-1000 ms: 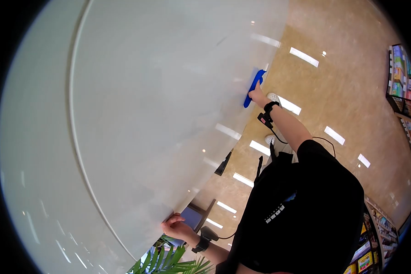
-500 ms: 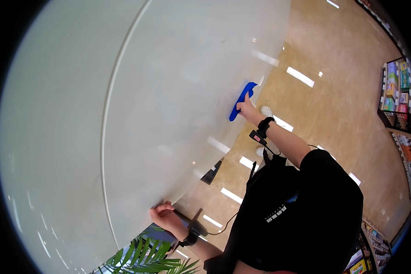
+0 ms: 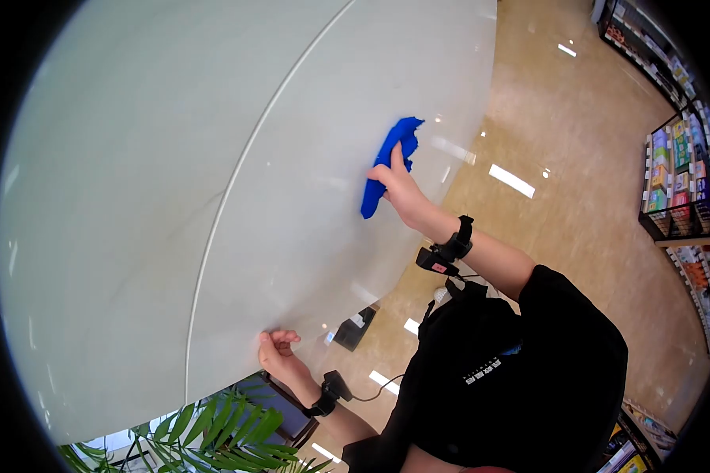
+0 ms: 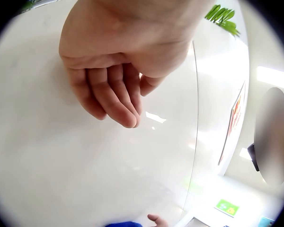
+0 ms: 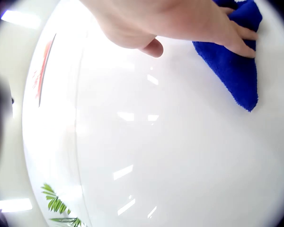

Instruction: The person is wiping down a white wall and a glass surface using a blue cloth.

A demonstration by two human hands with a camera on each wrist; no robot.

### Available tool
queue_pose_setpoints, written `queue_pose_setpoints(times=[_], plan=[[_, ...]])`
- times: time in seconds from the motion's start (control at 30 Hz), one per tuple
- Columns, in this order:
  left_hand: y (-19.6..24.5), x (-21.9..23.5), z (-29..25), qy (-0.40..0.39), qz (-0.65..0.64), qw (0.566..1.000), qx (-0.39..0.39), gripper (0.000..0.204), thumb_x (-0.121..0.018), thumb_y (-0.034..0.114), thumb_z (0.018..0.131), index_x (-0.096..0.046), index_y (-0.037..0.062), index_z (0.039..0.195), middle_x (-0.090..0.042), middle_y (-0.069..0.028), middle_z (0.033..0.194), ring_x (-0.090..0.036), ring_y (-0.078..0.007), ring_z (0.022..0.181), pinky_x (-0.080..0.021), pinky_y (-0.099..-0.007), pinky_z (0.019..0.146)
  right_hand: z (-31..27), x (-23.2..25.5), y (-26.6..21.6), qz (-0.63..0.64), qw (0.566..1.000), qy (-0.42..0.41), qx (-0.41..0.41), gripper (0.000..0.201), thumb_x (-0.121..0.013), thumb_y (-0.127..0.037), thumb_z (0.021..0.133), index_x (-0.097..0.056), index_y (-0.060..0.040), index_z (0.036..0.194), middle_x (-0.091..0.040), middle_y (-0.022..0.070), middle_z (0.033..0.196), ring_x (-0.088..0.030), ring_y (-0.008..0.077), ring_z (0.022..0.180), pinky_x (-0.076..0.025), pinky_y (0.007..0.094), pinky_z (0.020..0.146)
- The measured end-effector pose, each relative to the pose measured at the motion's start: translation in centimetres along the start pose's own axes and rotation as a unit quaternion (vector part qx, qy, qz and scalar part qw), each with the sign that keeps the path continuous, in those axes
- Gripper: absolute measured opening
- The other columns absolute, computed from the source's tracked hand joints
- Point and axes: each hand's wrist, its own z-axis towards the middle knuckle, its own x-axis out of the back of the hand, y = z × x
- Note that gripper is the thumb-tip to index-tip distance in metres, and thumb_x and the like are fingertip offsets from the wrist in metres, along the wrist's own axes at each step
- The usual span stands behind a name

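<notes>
A blue cloth [image 3: 372, 197] lies flat against a glossy white panel [image 3: 134, 205]. My right hand [image 3: 406, 193] presses it there. In the right wrist view, the fingers stretch over the cloth [image 5: 232, 68] while the thumb stands apart from it. Lower on the panel is my left hand [image 3: 282, 361], close to its edge, with fingers loosely bent and nothing in them. The left wrist view shows that hand [image 4: 118, 56] over the white surface, its fingertips pointing down.
A thin raised line [image 3: 233, 177] runs along the panel. Green palm leaves [image 3: 237, 426] grow below the left hand. Stocked store shelves [image 3: 674, 177] stand at the right, across the shiny tan floor [image 3: 560, 150]. A dark object [image 3: 355, 327] is near the panel's edge.
My right hand has moved the blue cloth leftward, farther in from the panel's edge. The left hand stays near the edge. The head view has shifted, bringing more leaves and shelves into sight.
</notes>
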Motion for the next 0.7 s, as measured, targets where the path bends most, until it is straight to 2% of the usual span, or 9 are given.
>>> queue_pose_setpoints(times=[0.07,0.1,0.13,0.2,0.3,0.4,0.43,0.53,0.7], plan=[[-0.6,0.5,-0.1,-0.005,-0.023,1.0,-0.002,0.037,-0.046,0.029,0.097,-0.06,0.0003,0.078,-0.062,-0.0091,0.067,-0.059,-0.0165,0.062,-0.048,-0.0276,0.059,-0.6,-1.7,0.1,-0.064,0.991,-0.019,0.119,0.093,-0.053,-0.023,0.082,0.012,0.0038,0.143,-0.004,0.0233,0.149,-0.007,0.0318,0.138,-0.014,0.038,0.111],[-0.4,-0.1,0.1,-0.002,-0.029,1.0,0.002,0.037,-0.046,0.029,0.097,-0.06,0.0001,0.078,-0.062,-0.0092,0.068,-0.06,-0.0165,0.062,-0.049,-0.0276,0.059,-0.5,-2.5,-1.0,-0.106,0.979,-0.014,0.174,0.091,-0.054,-0.023,0.083,0.008,0.0051,0.143,0.0,0.0262,0.149,0.0,0.0352,0.139,-0.009,0.0401,0.112],[-0.6,0.3,0.0,0.002,-0.036,0.999,0.005,0.037,-0.046,0.029,0.097,-0.06,-0.0001,0.079,-0.062,-0.0093,0.069,-0.06,-0.0165,0.063,-0.049,-0.0276,0.06,-1.4,-3.8,-1.6,-0.137,0.968,-0.025,0.207,0.094,-0.058,-0.029,0.085,0.008,0.0056,0.143,0.006,0.0282,0.149,0.007,0.0362,0.14,-0.005,0.0419,0.112],[-0.6,0.5,0.0,0.003,-0.043,0.999,0.007,0.037,-0.046,0.029,0.097,-0.06,-0.0005,0.08,-0.062,-0.0095,0.07,-0.06,-0.0165,0.063,-0.049,-0.0276,0.06,-2.4,-5.9,-2.8,-0.2,0.936,-0.042,0.288,0.096,-0.06,-0.035,0.086,0.007,0.0055,0.143,0.01,0.0315,0.148,0.011,0.039,0.139,-0.004,0.0444,0.112],[-0.7,0.7,0.0,-0.003,-0.048,0.999,0.004,0.037,-0.046,0.028,0.097,-0.06,-0.001,0.08,-0.062,-0.0097,0.07,-0.06,-0.0168,0.063,-0.049,-0.0275,0.061,-4.3,-9.1,-4.0,-0.283,0.903,-0.036,0.322,0.095,-0.061,-0.034,0.087,0.005,0.0025,0.144,0.007,0.0308,0.148,0.007,0.0385,0.14,-0.008,0.0445,0.112],[-1.0,0.9,0.4,-0.005,-0.057,0.998,0.003,0.037,-0.046,0.027,0.097,-0.06,-0.0021,0.079,-0.062,-0.0106,0.069,-0.06,-0.0176,0.062,-0.049,-0.028,0.06,-5.0,-11.5,-4.5,-0.37,0.849,-0.028,0.376,0.098,-0.061,-0.045,0.085,-0.001,0.0058,0.143,0.004,0.0408,0.142,0.003,0.0586,0.131,-0.008,0.0597,0.107],[-1.4,0.8,0.7,-0.005,-0.064,0.998,0.002,0.036,-0.046,0.025,0.096,-0.06,-0.0028,0.078,-0.061,-0.0112,0.069,-0.06,-0.0182,0.062,-0.049,-0.0285,0.06,-4.8,-11.9,-4.2,-0.383,0.829,-0.011,0.408,0.099,-0.061,-0.047,0.083,-0.003,0.0049,0.143,-0.001,0.0426,0.141,-0.003,0.0635,0.127,-0.009,0.0646,0.105],[-1.6,0.9,0.8,-0.013,-0.079,0.997,0.0,0.037,-0.046,0.026,0.097,-0.06,-0.0025,0.078,-0.062,-0.0112,0.069,-0.059,-0.018,0.061,-0.049,-0.0289,0.061,-5.7,-13.1,-4.0,-0.416,0.801,0.001,0.431,0.094,-0.062,-0.047,0.082,-0.012,0.0028,0.144,-0.003,0.0423,0.141,-0.007,0.0634,0.127,-0.01,0.0661,0.104],[-1.3,0.2,0.4,-0.002,-0.083,0.997,0.005,0.037,-0.047,0.028,0.096,-0.059,-0.0016,0.079,-0.062,-0.0107,0.069,-0.059,-0.0181,0.062,-0.048,-0.0288,0.063,-5.9,-13.1,-2.8,-0.486,0.688,-0.041,0.537,0.084,-0.064,-0.048,0.079,-0.03,-0.0027,0.141,-0.009,0.0381,0.143,-0.013,0.0627,0.126,-0.014,0.0668,0.103]])
